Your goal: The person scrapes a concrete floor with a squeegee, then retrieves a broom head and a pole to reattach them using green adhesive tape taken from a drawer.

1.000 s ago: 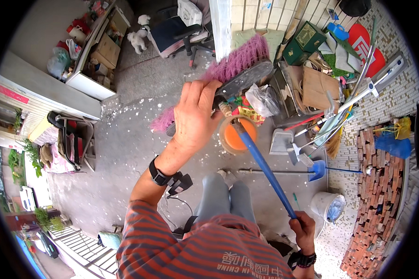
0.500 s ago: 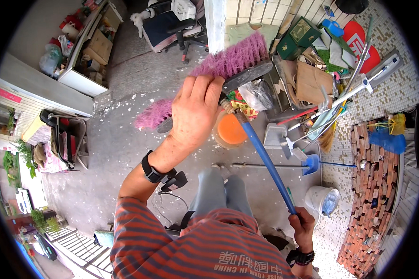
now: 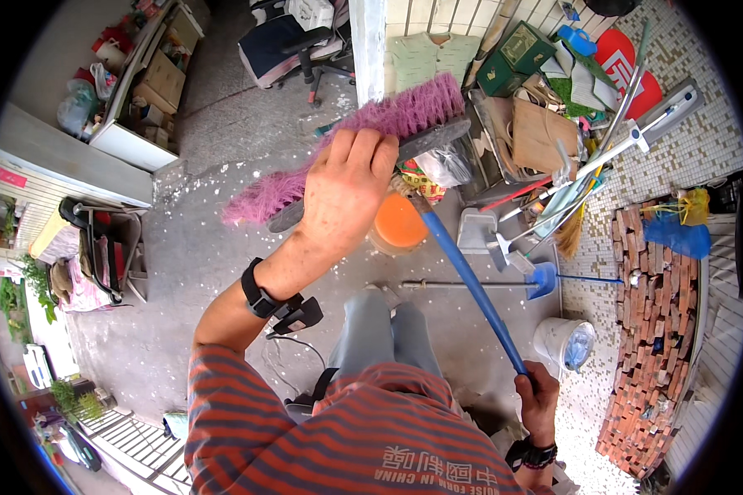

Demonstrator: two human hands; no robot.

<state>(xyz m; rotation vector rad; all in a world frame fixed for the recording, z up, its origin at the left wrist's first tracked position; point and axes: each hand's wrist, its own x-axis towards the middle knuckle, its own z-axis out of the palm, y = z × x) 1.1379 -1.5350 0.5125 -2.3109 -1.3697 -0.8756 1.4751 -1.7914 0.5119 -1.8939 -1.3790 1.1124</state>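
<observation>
Ahead of my body is a wide broom head (image 3: 425, 109) with pink-purple bristles pointing away from me and a dark, worn back. My left hand (image 3: 343, 194) is closed over the middle of its back, fingers wrapped across it. A blue handle (image 3: 475, 289) runs diagonally from near that hand down to the right. Around the handle's lower end my right hand (image 3: 538, 394) is closed in a grip. The joint between handle and head is partly covered by my left hand, so I cannot tell whether they are fastened together.
Beneath the handle stands an orange-topped stool or tub (image 3: 401, 221). Boxes, dustpans (image 3: 475, 231) and long poles crowd the right wall. A white bucket (image 3: 563, 342) and stacked bricks (image 3: 648, 330) are at right. An office chair (image 3: 293, 49) and a stroller-like cart (image 3: 103, 256) stand left.
The broom head has tilted a little and shifted slightly left with my left hand. My right hand keeps its grip on the handle. The whole view has shifted slightly.
</observation>
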